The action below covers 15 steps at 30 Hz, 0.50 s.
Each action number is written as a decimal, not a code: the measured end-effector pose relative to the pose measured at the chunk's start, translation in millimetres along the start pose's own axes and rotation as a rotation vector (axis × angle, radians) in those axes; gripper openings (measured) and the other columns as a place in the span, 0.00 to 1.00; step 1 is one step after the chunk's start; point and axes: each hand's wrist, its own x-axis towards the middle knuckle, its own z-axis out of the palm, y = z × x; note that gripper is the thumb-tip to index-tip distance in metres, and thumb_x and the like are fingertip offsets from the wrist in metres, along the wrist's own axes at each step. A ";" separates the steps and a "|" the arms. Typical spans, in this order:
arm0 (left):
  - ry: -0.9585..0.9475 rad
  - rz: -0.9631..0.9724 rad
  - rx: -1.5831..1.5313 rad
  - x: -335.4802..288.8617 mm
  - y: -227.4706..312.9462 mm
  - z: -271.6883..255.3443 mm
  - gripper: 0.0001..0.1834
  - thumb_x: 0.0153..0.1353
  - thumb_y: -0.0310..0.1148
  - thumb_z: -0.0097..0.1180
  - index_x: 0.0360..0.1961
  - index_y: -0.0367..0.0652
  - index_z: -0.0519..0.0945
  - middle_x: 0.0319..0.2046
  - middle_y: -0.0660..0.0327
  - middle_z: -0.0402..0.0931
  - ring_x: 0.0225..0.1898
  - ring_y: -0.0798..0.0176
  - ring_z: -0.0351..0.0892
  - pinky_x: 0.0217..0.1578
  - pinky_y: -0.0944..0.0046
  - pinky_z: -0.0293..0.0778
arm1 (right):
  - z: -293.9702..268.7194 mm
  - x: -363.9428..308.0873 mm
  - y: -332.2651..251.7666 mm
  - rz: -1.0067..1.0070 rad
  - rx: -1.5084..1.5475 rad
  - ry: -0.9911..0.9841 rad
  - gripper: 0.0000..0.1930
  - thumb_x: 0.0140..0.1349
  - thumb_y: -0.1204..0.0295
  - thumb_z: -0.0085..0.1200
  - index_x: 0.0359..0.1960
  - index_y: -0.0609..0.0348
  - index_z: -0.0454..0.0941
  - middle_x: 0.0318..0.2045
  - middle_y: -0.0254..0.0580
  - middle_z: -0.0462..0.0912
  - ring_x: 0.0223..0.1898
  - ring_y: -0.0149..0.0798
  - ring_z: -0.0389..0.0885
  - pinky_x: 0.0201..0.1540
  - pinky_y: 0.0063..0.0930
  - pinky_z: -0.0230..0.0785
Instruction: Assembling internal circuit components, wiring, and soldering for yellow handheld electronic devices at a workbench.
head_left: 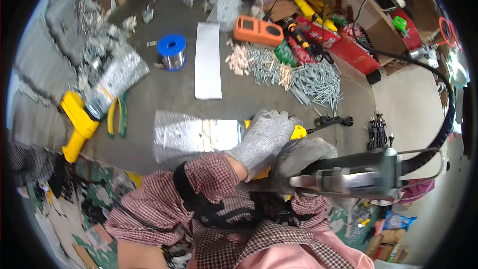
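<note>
My left hand, in a grey knit glove, is closed over the yellow handle of a tool lying across the bench. Bubble wrap covers the tool's left end, and a black power cord leaves its right end. Close beside it, my right hand, also gloved, is wrapped round a dark power screwdriver held nearly level. A wire loop and a thick black cable join the screwdriver's rear. My right fingers and the front of the screwdriver are partly hidden.
A blue spool of solder wire, a white strip and an orange multimeter lie farther back. Piles of screws sit at right. Leftward are another yellow-handled tool, wrapped at one end, and green-yellow pliers.
</note>
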 end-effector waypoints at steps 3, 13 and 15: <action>-0.005 -0.089 0.221 -24.2 13.6 -19.2 0.30 0.51 0.43 0.67 0.57 0.48 0.78 0.51 0.53 0.78 0.55 0.51 0.78 0.51 0.47 0.73 | 6.2 -1.6 -11.8 -0.113 -0.116 0.274 0.21 0.65 0.59 0.61 0.49 0.64 0.75 0.28 0.45 0.80 0.31 0.44 0.83 0.34 0.43 0.78; 0.119 -0.163 0.070 -49.8 13.5 -34.8 0.35 0.58 0.51 0.63 0.61 0.41 0.74 0.59 0.47 0.70 0.59 0.45 0.72 0.59 0.45 0.69 | -10.7 -43.3 35.2 -0.817 0.853 1.109 0.18 0.65 0.58 0.62 0.52 0.47 0.73 0.40 0.29 0.75 0.40 0.31 0.77 0.61 0.42 0.67; 0.146 -0.092 0.035 -68.9 -12.2 -52.0 0.36 0.57 0.50 0.65 0.63 0.41 0.73 0.60 0.47 0.71 0.59 0.44 0.73 0.59 0.45 0.69 | -20.2 -71.3 67.0 -0.837 0.934 1.231 0.16 0.64 0.66 0.62 0.51 0.48 0.73 0.38 0.30 0.76 0.41 0.29 0.77 0.58 0.41 0.68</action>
